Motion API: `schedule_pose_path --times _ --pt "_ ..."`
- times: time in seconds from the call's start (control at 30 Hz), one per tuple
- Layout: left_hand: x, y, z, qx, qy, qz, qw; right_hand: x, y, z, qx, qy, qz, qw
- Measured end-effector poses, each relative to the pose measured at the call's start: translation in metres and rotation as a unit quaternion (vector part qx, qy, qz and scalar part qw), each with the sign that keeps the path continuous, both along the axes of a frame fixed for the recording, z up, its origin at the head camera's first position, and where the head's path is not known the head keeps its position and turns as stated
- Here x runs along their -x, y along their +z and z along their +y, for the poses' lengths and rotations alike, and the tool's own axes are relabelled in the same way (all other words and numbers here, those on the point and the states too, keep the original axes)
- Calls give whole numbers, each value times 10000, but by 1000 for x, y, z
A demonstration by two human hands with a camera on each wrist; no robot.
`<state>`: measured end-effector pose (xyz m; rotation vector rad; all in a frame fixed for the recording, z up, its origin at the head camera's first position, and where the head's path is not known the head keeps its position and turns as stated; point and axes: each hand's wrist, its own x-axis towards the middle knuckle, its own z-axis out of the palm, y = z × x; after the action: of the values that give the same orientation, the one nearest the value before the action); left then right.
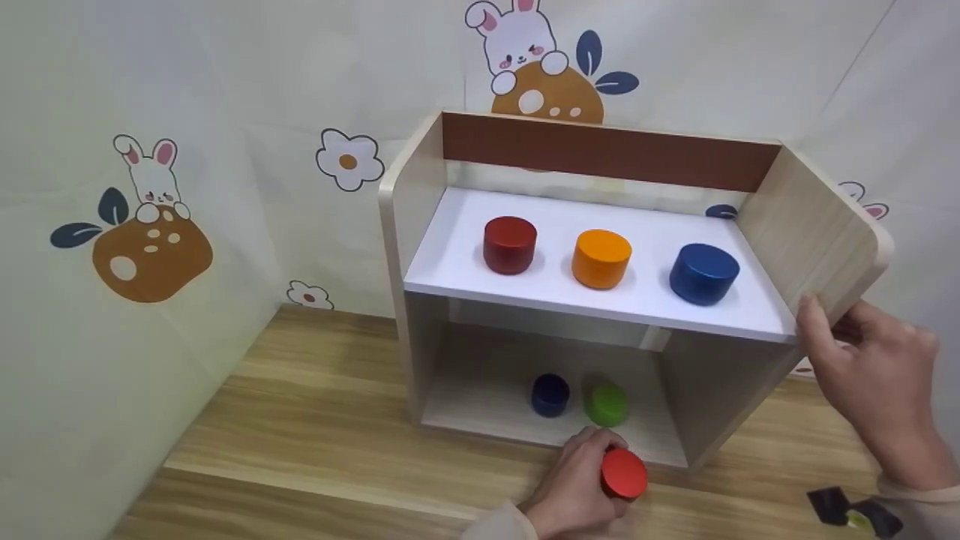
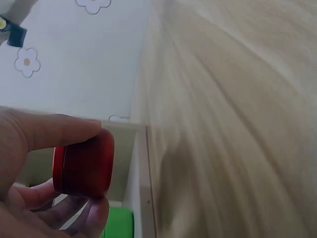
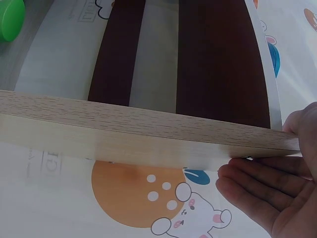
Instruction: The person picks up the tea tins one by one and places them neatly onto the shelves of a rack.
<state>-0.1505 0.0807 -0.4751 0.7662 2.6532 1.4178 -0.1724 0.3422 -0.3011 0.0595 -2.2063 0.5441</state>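
Note:
My left hand [image 1: 574,480] grips a small round red tin [image 1: 624,474] just in front of the lower shelf. In the left wrist view, thumb and fingers clasp this red tin [image 2: 85,163] from both sides. My right hand [image 1: 877,367] pinches the right side panel of a wooden shelf unit [image 1: 817,225], thumb inside and fingers outside. A dark red tin [image 1: 510,245], an orange tin [image 1: 601,259] and a blue tin [image 1: 704,274] stand on the white upper board. Below, a dark blue tin [image 1: 550,395] and a green tin [image 1: 607,405] sit side by side.
The unit stands on a wood-grain table [image 1: 315,450] against a patterned cloth backdrop [image 1: 247,67]. A brown-red back rail [image 1: 607,154] spans its top. At lower right, a dark leaf-shaped piece [image 1: 855,510] lies by the right sleeve.

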Motion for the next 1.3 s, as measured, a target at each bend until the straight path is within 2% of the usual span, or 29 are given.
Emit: schedule_pose_path --times 0.23,0.47,0.77,1.03,1.3 --pt "10 5 -33 21 360 431 9984 0 0 -1 21 2 -19 10000" --pt "24 7 -64 -117 828 564 9949 0 0 0 69 -17 0 10000" --pt "45 8 -93 -293 1208 775 9892 0 0 1 85 11 33 10000" --pt "61 -1 -111 -234 1590 723 9844 -1 -1 -2 10 -75 -132 9999" --pt "74 -15 -120 -201 1684 750 9827 -1 0 0 0 5 55 10000"
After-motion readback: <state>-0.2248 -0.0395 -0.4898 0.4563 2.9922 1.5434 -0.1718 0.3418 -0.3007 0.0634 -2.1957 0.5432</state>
